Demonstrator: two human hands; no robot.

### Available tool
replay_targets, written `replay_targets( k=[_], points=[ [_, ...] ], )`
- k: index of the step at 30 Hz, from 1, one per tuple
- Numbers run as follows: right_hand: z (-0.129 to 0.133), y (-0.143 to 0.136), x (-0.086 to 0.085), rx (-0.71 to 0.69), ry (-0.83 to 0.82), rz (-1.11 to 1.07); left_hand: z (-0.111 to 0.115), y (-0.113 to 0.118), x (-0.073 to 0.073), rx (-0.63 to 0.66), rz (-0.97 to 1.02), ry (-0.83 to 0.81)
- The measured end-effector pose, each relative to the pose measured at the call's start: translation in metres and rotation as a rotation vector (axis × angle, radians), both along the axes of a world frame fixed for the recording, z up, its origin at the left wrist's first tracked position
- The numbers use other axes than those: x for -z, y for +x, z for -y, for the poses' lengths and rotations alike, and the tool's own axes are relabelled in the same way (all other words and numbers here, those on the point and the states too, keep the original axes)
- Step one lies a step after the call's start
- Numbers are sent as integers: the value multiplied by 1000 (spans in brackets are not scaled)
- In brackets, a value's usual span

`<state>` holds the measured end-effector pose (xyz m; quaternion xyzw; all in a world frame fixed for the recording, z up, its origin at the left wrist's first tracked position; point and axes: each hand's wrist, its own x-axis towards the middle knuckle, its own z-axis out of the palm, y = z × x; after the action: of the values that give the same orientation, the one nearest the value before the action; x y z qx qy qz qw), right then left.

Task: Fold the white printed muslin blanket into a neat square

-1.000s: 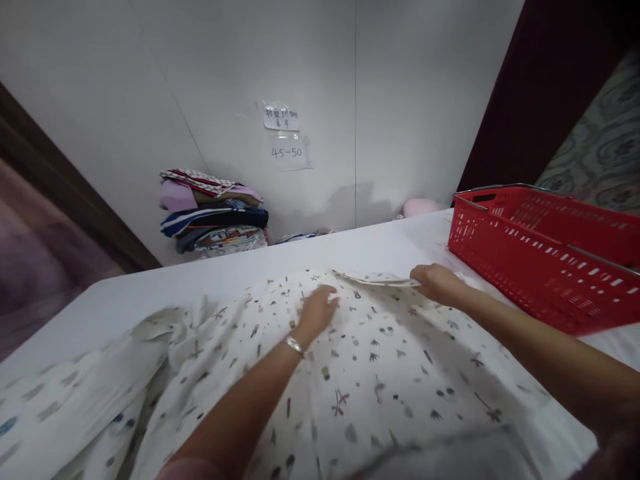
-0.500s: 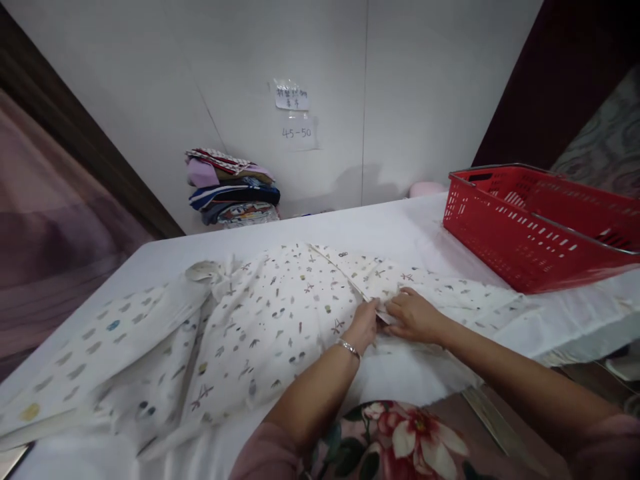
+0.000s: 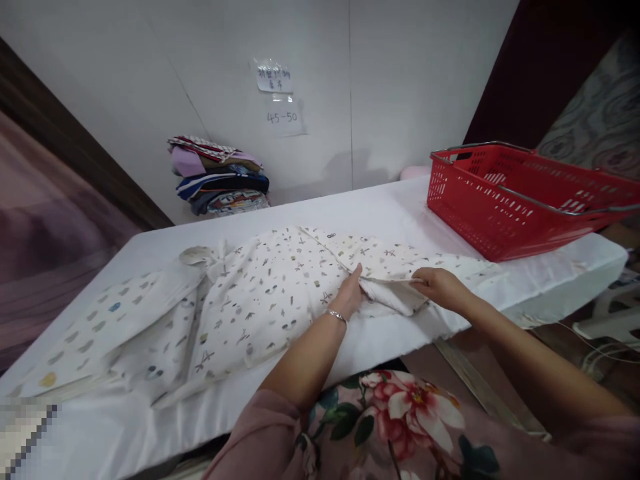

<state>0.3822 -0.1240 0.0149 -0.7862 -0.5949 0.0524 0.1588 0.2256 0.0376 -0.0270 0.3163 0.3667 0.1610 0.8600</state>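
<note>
A white garment (image 3: 270, 293) with a small scattered print lies spread across the white-covered table, a long seam or placket running diagonally down its middle. My left hand (image 3: 349, 293), a bracelet on its wrist, grips the cloth at the lower end of that line. Farther right, my right hand (image 3: 443, 287) pinches the cloth edge between thumb and fingers. Between the hands the edge is stretched and lifted, showing a paler inner side. On the left, a part of the garment printed with larger grey spots lies bunched and overlapping.
A red plastic basket (image 3: 505, 223) with metal handles stands on the table (image 3: 350, 207) at the right. Folded clothes (image 3: 220, 177) are stacked by the wall at the back. Paper signs (image 3: 284, 118) hang on the wall. A pixelated patch (image 3: 23, 433) covers the lower left corner.
My right hand has moved right, away from the left, drawing the cloth edge out between them. The hands were close together before. The view has shifted slightly.
</note>
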Motion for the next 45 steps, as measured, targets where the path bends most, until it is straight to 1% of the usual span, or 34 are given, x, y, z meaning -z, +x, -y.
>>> replay_targets(
  k=[2,4,6,9,11,12,14,15,17,19,20,21,22,24,28,31,33,36,39,45],
  points=[
    [7,-4,6,43,105,-174,11,-5,0,166,48,20],
    [11,-8,11,80,189,-295,24,-8,3,253,32,99],
    [12,-10,14,94,248,-340,35,-9,8,265,12,247],
    [11,-13,14,72,320,-322,44,-8,15,249,51,480],
    [9,-17,11,57,366,-290,47,-6,16,224,103,551],
    [8,-19,9,52,387,-277,48,-6,14,202,126,560],
    [6,-24,5,48,429,-265,52,-7,8,131,141,509],
    [6,-27,4,49,445,-266,54,-7,5,90,135,440],
    [6,-32,4,49,463,-274,61,-10,-1,48,125,222],
    [8,-36,7,46,456,-279,68,-13,-5,71,125,2],
    [9,-38,10,39,444,-282,71,-15,-5,108,123,-72],
    [11,-40,13,31,432,-284,75,-17,-5,146,120,-112],
    [12,-41,15,20,418,-283,77,-19,-4,175,110,-122],
    [15,-44,21,8,395,-273,82,-22,-1,210,81,-83],
    [19,-52,30,35,381,-215,88,-26,0,235,38,37],
    [21,-60,36,12,324,-194,90,-30,-2,248,12,74],
    [23,-65,40,-15,301,-223,91,-34,-2,259,-5,73],
    [26,-69,42,-36,345,-271,92,-38,-2,266,-23,69],
    [30,-72,42,-67,380,-257,91,-39,-1,266,-31,92],
    [34,-79,43,-98,334,-213,90,-36,-2,275,-18,117]
  ],
)
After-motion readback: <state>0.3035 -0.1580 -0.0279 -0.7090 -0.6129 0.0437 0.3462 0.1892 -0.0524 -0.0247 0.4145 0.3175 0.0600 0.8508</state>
